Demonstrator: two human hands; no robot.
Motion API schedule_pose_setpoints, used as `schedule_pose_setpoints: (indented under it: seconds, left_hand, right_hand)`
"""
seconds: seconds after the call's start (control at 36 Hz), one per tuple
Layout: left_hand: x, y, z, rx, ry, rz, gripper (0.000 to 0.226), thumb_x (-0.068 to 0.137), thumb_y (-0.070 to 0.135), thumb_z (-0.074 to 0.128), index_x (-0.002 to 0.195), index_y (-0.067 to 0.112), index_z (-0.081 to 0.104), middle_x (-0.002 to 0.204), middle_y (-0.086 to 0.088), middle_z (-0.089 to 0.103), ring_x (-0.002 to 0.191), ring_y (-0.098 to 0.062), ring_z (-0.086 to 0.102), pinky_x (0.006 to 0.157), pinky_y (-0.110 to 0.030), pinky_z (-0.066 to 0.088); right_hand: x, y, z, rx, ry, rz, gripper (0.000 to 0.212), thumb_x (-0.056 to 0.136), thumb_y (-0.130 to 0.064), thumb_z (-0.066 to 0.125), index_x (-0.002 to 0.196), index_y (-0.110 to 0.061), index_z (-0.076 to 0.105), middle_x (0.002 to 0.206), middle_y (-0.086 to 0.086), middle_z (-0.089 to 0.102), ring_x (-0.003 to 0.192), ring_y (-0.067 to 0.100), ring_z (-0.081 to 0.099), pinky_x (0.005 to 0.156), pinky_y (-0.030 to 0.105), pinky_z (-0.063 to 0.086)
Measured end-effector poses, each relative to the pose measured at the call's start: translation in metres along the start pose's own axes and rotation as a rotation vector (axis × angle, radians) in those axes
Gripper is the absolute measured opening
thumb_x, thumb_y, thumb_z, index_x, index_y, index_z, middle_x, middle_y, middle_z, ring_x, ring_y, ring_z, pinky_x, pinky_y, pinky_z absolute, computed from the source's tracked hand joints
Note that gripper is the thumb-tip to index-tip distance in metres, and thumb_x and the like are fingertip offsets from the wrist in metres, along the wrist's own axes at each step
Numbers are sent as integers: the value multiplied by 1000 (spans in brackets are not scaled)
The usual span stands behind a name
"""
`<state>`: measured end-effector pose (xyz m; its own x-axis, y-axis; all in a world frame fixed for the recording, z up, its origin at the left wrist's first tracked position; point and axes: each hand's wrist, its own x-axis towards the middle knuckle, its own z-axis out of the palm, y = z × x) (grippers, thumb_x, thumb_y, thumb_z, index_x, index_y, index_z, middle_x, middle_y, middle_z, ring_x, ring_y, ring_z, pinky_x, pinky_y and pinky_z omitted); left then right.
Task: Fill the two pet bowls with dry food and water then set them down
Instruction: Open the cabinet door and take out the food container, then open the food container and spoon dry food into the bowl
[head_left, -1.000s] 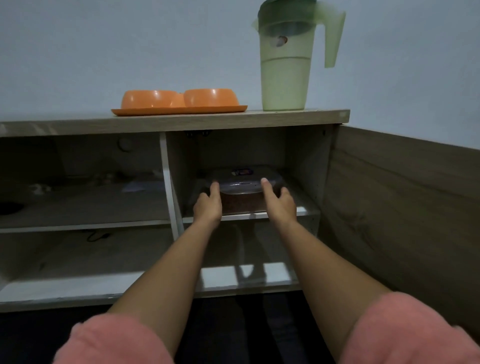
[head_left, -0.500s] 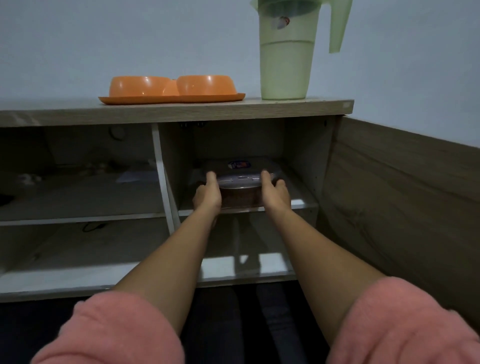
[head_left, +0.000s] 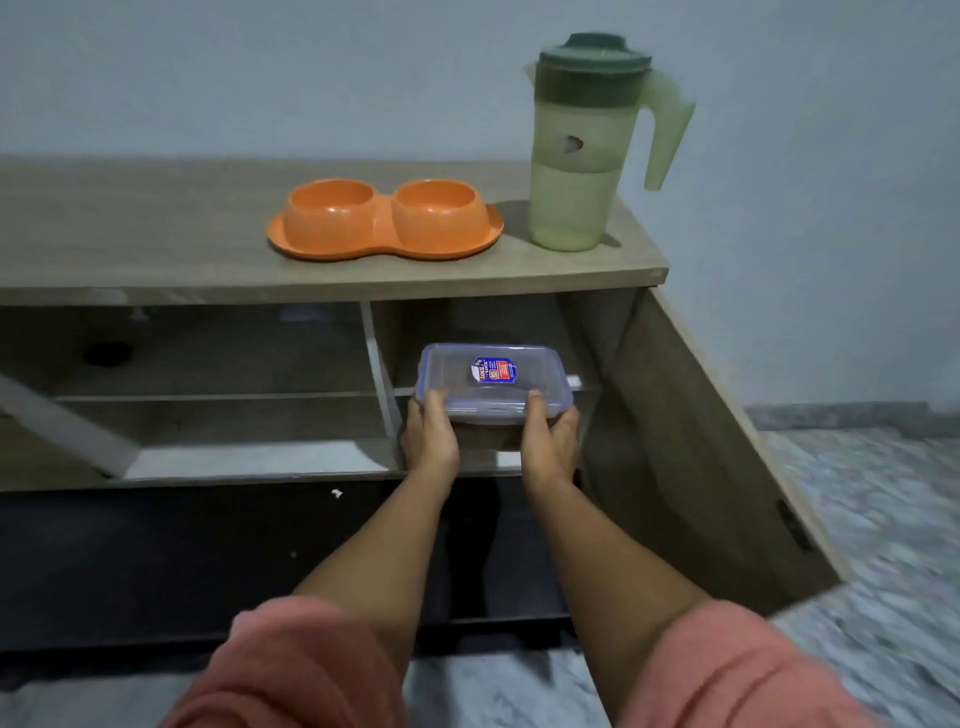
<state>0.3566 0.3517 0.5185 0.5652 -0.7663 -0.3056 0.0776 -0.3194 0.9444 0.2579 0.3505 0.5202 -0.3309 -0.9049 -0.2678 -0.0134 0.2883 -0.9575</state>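
An orange double pet bowl (head_left: 384, 221) sits on top of the wooden cabinet (head_left: 156, 249), both cups empty. To its right stands a green lidded water jug (head_left: 576, 171), partly filled. A clear plastic food container (head_left: 493, 379) with a blue-labelled lid is held in front of the cabinet's right shelf opening. My left hand (head_left: 428, 439) grips its left side and my right hand (head_left: 550, 441) grips its right side, thumbs on the lid. The contents below the lid are mostly hidden by my hands.
The cabinet's open shelves (head_left: 208, 395) lie left of the container, with a white divider (head_left: 379, 374) between compartments. The cabinet's side panel (head_left: 691, 457) stands to the right. Grey speckled floor (head_left: 883, 519) lies to the right and below.
Both hands have pulled the container out of the shelf and lifted it clear. My view has risen, so the cabinet top is seen from above.
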Motion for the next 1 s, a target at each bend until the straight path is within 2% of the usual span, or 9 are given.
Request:
schedule_pose_setpoints:
  seconds: [0.17, 0.28, 0.39, 0.47, 0.64, 0.75, 0.83, 0.92, 1.0]
  left_hand:
    - [-69, 62, -46, 1, -9, -93, 43, 96, 36, 39, 125, 10, 57, 118, -13, 56, 103, -26, 50, 86, -34, 38]
    - [-98, 111, -76, -12, -20, -125, 42, 96, 34, 41, 127, 10, 56, 118, -14, 56, 101, -27, 50, 82, -32, 36]
    - [-115, 162, -103, -46, -53, -93, 24, 95, 27, 45, 106, 11, 60, 103, -10, 58, 93, -26, 51, 79, -32, 37]
    - [-116, 199, -119, -21, -87, -58, 18, 94, 26, 46, 96, 14, 59, 98, -8, 60, 91, -26, 53, 79, -33, 38]
    - [-95, 261, -146, -38, -108, 31, 20, 92, 23, 50, 99, 13, 65, 96, -10, 62, 86, -23, 53, 66, -30, 39]
    - [-71, 291, -156, -26, -124, 76, 17, 91, 27, 50, 98, 19, 63, 102, -12, 63, 93, -28, 55, 79, -33, 41]
    - [-45, 308, -159, -34, -127, 89, 14, 91, 25, 52, 85, 17, 62, 102, -12, 62, 92, -26, 54, 81, -33, 41]
    - [-17, 321, -155, -8, -132, 121, 27, 94, 28, 53, 108, 10, 67, 118, -16, 64, 107, -29, 58, 93, -35, 44]
    - [13, 335, -148, 11, -130, 144, 43, 98, 34, 49, 128, 6, 60, 126, -14, 61, 119, -29, 56, 103, -35, 42]
  right_hand:
    - [-76, -68, -27, -23, 5, 70, 52, 94, -37, 50, 141, -17, 38, 133, 11, 53, 121, 28, 51, 88, 23, 33]
    - [-117, -117, -34, -25, 7, 92, 53, 94, -37, 51, 141, -16, 38, 133, 12, 54, 120, 28, 52, 92, 26, 37]
    - [-147, -170, -34, -21, 0, 108, 54, 94, -35, 51, 141, -12, 36, 133, 13, 53, 121, 31, 51, 99, 33, 38]
    - [-159, -208, -27, 6, 16, 74, 49, 93, -32, 54, 135, -11, 41, 129, 11, 56, 115, 28, 54, 92, 31, 40]
    - [-165, -268, 1, 48, -43, 6, 49, 93, -30, 55, 135, -10, 41, 129, 15, 55, 114, 30, 53, 87, 30, 40]
    - [-158, -297, 22, 89, -81, -31, 46, 93, -26, 55, 133, -7, 42, 123, 13, 55, 96, 21, 50, 78, 26, 36]
    - [-146, -314, 41, 89, -79, -46, 45, 93, -27, 56, 131, -7, 44, 122, 14, 56, 100, 25, 53, 79, 26, 38]
    - [-123, -323, 60, 82, -57, -51, 45, 89, -27, 60, 126, -4, 49, 125, 16, 58, 113, 30, 55, 91, 30, 40]
    - [-93, -335, 80, 68, -76, -55, 43, 88, -28, 61, 122, -3, 49, 121, 15, 59, 109, 30, 56, 91, 32, 42]
